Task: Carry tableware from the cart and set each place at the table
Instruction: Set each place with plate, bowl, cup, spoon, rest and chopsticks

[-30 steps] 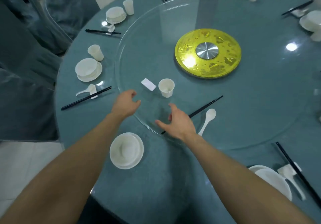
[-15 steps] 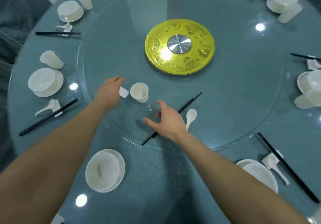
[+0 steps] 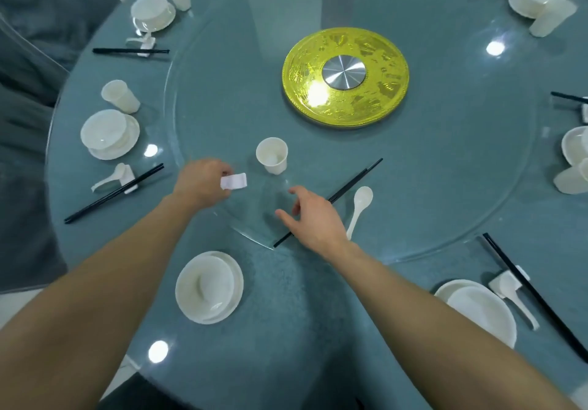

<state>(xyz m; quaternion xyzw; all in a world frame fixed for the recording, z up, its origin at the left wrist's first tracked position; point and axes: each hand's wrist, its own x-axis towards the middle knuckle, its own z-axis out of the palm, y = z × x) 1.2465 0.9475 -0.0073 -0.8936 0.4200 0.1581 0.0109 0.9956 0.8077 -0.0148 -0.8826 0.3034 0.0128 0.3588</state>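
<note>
Fingers (image 3: 222, 170) of my left hand (image 3: 200, 183) pinch the small white chopstick rest (image 3: 235, 181), my right hand (image 3: 315, 218) hangs slack and empty over the chopsticks (image 3: 353, 183), and I reckon a hasty swing could knock the cup (image 3: 272, 155) just beyond the pinch.

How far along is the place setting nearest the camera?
Done: the place to the left looks fully set, and the near place has its bowl and plate. In hand: the left hand pinches the white chopstick rest; the right hand is open over the chopsticks. Left: the cup, chopsticks and spoon sit on the glass turntable, not yet at the place.
</note>
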